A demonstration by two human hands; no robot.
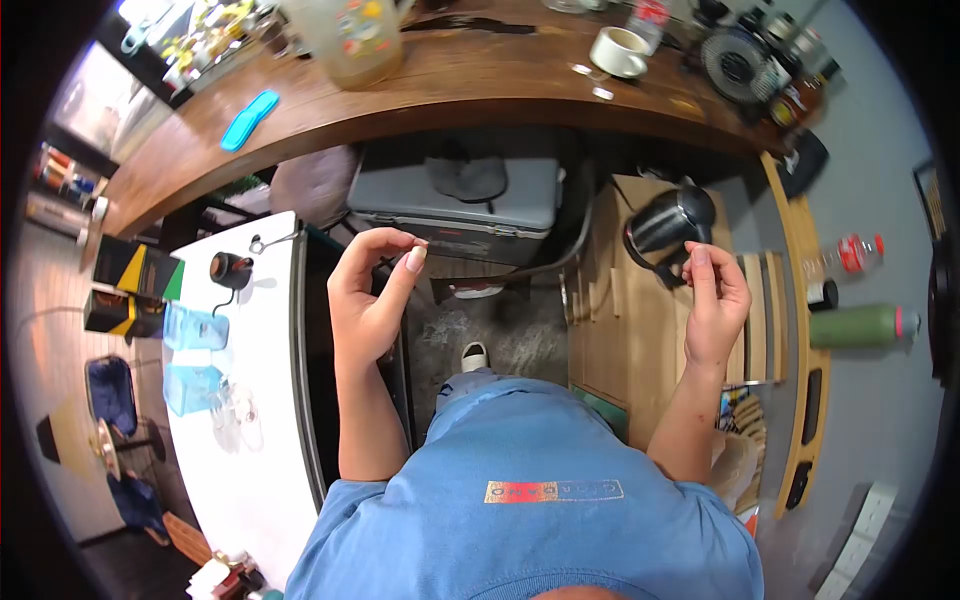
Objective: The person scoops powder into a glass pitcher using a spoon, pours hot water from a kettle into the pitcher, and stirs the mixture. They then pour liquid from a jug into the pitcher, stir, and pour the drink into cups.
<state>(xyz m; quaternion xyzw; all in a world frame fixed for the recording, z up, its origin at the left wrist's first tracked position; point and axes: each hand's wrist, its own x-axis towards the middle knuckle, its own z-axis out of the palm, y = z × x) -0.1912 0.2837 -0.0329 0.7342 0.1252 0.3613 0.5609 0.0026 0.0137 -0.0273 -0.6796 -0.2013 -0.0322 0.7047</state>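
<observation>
My left hand (375, 290) is raised in front of me, beside the white counter on the left. Its thumb and forefinger come together in a pinch, and anything between the tips is too small to make out. Across from it, my right hand (718, 300) is held up with its fingers curled in and the thumb against them. Whatever it may grip cannot be seen. A black electric kettle (662, 222) stands on the wooden surface just beyond my right fingertips; I cannot tell whether they touch its handle.
Ahead runs a curved wooden bar (470, 75) with a white cup (620, 52), a pitcher (350, 45) and a blue object (249, 120). A grey cooler (455, 190) sits below. The white counter (240, 470) carries blue clear containers (193, 328). A green bottle (862, 326) is at right.
</observation>
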